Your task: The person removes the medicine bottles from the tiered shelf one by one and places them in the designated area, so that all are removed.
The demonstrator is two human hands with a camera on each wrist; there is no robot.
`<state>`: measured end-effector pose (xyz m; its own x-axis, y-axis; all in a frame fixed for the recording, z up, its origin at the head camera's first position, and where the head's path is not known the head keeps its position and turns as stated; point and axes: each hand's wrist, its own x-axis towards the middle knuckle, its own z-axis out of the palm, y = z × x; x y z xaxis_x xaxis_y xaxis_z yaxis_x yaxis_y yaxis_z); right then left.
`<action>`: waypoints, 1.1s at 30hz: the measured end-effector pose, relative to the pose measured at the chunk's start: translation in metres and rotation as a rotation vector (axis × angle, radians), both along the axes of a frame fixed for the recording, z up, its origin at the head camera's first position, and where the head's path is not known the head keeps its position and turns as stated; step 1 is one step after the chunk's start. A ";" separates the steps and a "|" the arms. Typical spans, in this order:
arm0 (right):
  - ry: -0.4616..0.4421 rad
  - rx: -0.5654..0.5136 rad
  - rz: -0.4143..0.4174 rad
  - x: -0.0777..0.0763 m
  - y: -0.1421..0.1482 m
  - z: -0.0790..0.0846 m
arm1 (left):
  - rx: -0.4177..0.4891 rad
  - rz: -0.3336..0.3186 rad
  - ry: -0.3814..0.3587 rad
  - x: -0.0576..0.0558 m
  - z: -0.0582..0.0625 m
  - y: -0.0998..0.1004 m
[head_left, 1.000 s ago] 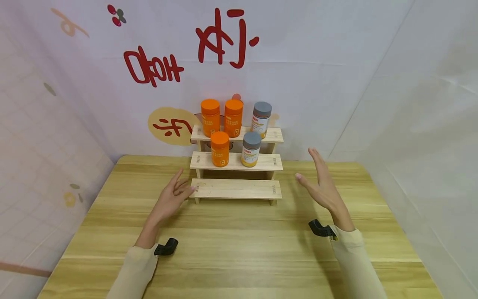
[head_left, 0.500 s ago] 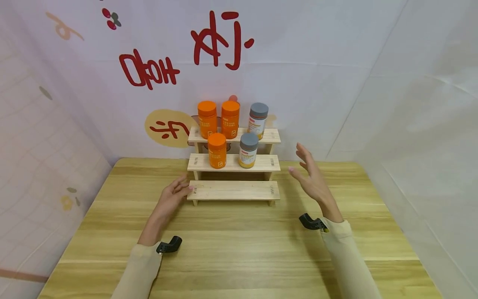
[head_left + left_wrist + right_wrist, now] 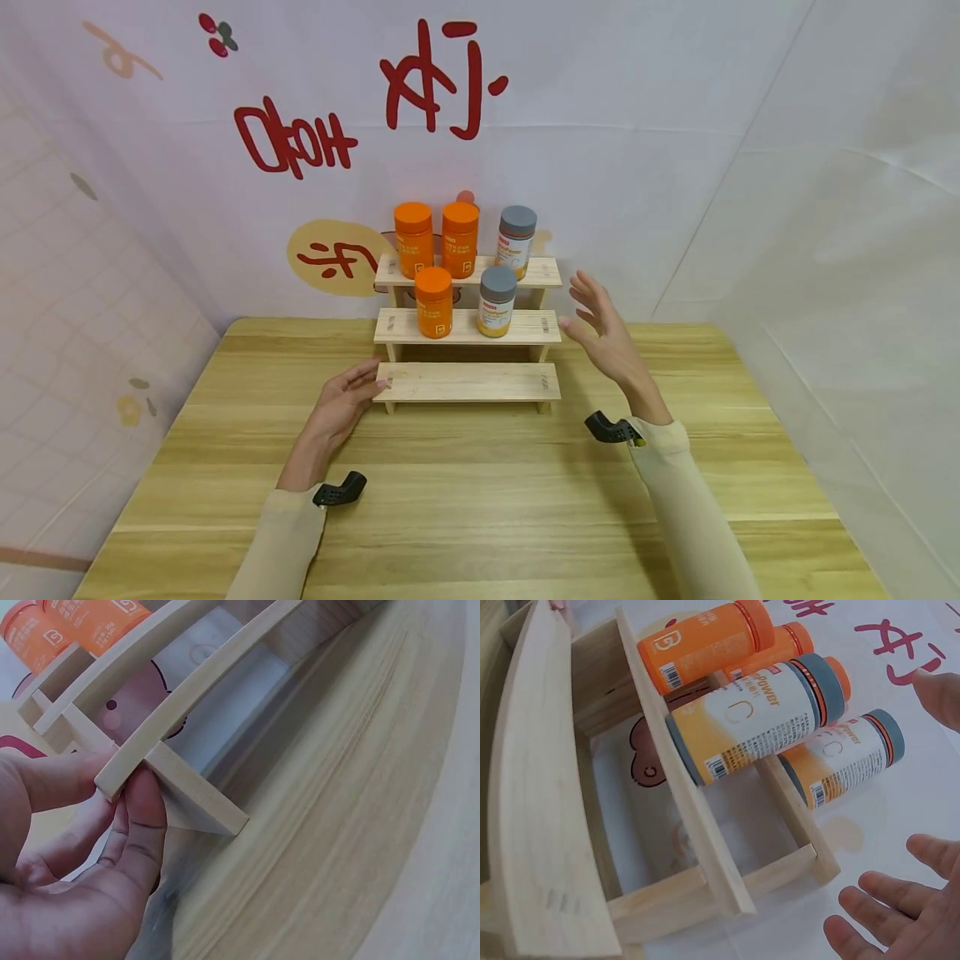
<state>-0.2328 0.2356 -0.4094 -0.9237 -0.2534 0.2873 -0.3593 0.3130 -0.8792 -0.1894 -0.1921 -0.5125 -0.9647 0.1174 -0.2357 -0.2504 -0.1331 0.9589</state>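
A three-step wooden display rack [image 3: 468, 382] stands on the table. My left hand [image 3: 339, 408] pinches the left end of its lowest step, thumb above and fingers beneath, as the left wrist view shows. My right hand [image 3: 609, 340] is held in the air to the right of the rack, fingers spread and holding nothing. Near it on the middle step is a grey-capped supplement bottle [image 3: 495, 312], left of which stands an orange bottle [image 3: 433, 310]. The top step bears two orange bottles [image 3: 460, 243] and another grey-capped bottle [image 3: 845, 756].
Behind the rack hangs a white backdrop [image 3: 600, 183] with red lettering, and more of it lines both sides. The wood-grain table [image 3: 465, 500] reaches toward me. A black wrist camera [image 3: 611, 429] juts from the right sleeve, and another [image 3: 340, 490] from the left.
My left hand has moved onto the end of the lowest step and taken hold of it. The right hand has come leftward, closer to the rack. The head view has shifted slightly.
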 end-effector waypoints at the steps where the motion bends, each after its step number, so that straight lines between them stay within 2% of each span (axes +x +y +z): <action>1: -0.001 -0.005 0.000 -0.001 -0.001 0.002 | 0.017 0.002 -0.004 0.000 0.000 0.000; 4: 0.000 -0.019 -0.010 -0.005 -0.005 0.006 | 0.039 0.000 -0.015 0.000 -0.001 0.001; 15: 0.022 -0.062 -0.009 -0.020 -0.019 0.022 | 0.016 0.009 -0.004 0.001 -0.002 0.003; 23: -0.012 -0.086 -0.006 -0.033 -0.024 0.029 | 0.037 0.012 0.009 0.001 -0.005 0.002; 33: -0.077 -0.064 -0.024 -0.056 -0.031 0.043 | 0.047 0.014 0.010 0.002 -0.004 0.002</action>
<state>-0.2886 0.2045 -0.3663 -0.9493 -0.2147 0.2297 -0.2828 0.2633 -0.9223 -0.1876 -0.1901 -0.5162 -0.9686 0.1141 -0.2210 -0.2390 -0.1815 0.9539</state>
